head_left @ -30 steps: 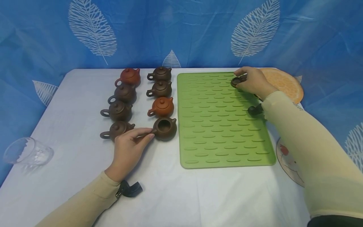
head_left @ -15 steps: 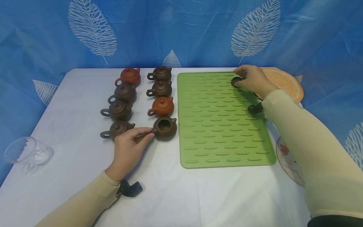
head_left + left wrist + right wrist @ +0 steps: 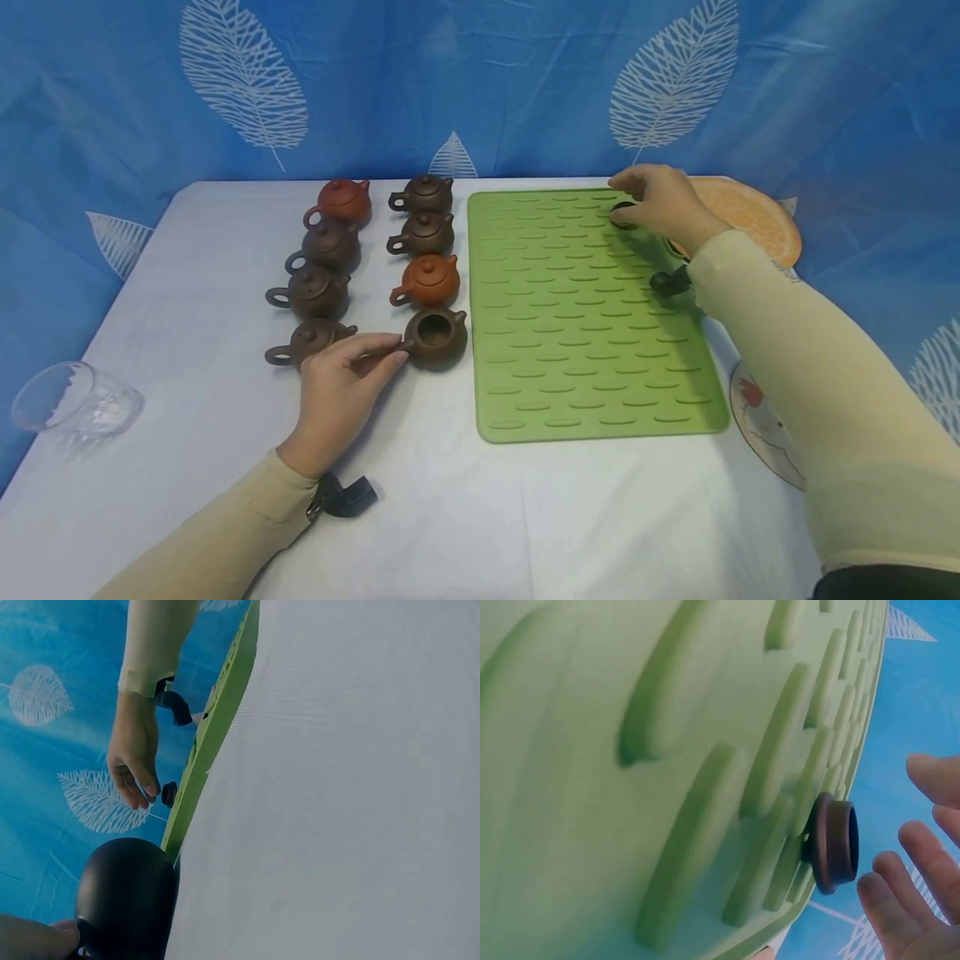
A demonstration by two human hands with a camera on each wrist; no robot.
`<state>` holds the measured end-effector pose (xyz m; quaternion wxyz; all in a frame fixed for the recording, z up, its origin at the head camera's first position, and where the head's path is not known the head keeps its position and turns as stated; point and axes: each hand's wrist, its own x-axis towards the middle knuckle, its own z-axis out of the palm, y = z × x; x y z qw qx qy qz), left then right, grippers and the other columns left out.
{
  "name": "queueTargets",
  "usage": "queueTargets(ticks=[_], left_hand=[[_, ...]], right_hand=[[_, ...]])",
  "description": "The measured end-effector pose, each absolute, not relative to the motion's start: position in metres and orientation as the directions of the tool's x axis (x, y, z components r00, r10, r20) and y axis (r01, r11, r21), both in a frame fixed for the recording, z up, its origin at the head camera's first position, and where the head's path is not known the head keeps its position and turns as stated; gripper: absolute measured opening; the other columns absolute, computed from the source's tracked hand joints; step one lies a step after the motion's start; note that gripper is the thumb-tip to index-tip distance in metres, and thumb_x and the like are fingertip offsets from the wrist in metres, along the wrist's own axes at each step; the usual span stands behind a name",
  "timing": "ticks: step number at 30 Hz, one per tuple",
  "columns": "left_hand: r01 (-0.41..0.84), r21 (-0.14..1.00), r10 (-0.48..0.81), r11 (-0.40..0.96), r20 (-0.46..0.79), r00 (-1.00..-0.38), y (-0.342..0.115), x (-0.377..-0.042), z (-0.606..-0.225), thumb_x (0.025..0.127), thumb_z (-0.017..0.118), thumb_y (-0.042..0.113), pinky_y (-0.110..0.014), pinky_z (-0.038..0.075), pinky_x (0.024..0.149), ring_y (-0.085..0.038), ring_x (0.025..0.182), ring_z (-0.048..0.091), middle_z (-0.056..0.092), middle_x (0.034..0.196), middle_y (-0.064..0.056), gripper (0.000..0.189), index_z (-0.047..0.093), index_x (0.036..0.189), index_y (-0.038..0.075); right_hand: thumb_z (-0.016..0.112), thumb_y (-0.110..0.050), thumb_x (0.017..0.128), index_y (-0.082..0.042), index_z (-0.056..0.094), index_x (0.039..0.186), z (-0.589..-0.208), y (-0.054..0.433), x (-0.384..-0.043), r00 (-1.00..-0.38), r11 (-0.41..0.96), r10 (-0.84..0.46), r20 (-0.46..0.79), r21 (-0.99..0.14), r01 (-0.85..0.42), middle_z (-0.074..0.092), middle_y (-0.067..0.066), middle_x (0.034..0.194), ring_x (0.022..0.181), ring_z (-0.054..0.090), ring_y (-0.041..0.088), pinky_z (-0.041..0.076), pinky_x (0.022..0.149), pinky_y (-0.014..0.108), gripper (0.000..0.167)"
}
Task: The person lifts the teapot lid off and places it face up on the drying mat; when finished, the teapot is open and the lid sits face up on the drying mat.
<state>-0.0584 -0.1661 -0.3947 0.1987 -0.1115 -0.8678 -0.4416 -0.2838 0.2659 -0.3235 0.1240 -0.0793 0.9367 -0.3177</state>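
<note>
Apart: 1 lidless brown teapot (image 3: 437,354), 1 upturned lid (image 3: 829,847)

Left hand (image 3: 337,396) pinches the teapot's handle (image 3: 407,345) at the textured green mat's (image 3: 570,375) 9 o'clock. Right hand (image 3: 666,204), loosely spread, is just beside the lid at 1 o'clock on it.

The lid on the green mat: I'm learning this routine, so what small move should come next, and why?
Probably draw the right hand back toward the open teapot: its fingers stand apart from the lid, which rests upside down on the green mat, while the left hand holds that teapot.
</note>
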Motion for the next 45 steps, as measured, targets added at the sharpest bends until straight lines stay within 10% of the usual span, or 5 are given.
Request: queueTargets(ticks=[25, 34, 45], left_hand=[[0.484, 0.628, 0.055, 0.61, 0.576, -0.816, -0.171, -0.059, -0.376, 0.082, 0.09, -0.002, -0.017, 0.05, 0.078, -0.02, 0.087, 0.075, 0.079, 0.098, -0.003, 0.022, 0.083, 0.102, 0.004], [0.416, 0.617, 0.097, 0.668, 0.482, -0.871, -0.191, -0.072, -0.334, 0.086, 0.09, 0.008, -0.012, 0.051, 0.081, -0.016, 0.087, 0.075, 0.079, 0.101, -0.003, 0.024, 0.083, 0.109, 0.005], [0.412, 0.493, 0.194, 0.766, 0.434, -0.88, -0.189, -0.1, -0.329, 0.087, 0.09, 0.016, -0.043, 0.037, 0.073, -0.026, 0.073, 0.063, 0.078, 0.097, -0.01, 0.027, 0.082, 0.11, 0.003]], right_hand=[[0.075, -0.013, 0.1, -0.002, 0.059, 0.145, -0.319, 0.199, -0.272, -0.889, 0.68, -0.443, -0.115, -0.69, -0.249, 0.059, 0.017, 0.145, 0.136, 0.051, 0.037, 0.041, 0.112, 0.047, 0.049], [0.076, -0.008, 0.098, 0.001, 0.062, 0.141, -0.316, 0.162, -0.253, -0.816, 0.628, -0.573, -0.076, -0.68, -0.378, 0.064, 0.017, 0.138, 0.13, 0.057, 0.037, 0.044, 0.11, 0.045, 0.046], [0.08, -0.006, 0.093, 0.003, 0.069, 0.131, -0.322, 0.121, -0.239, -0.71, 0.562, -0.704, -0.008, -0.618, -0.55, 0.07, 0.014, 0.13, 0.121, 0.065, 0.033, 0.048, 0.106, 0.042, 0.041]])
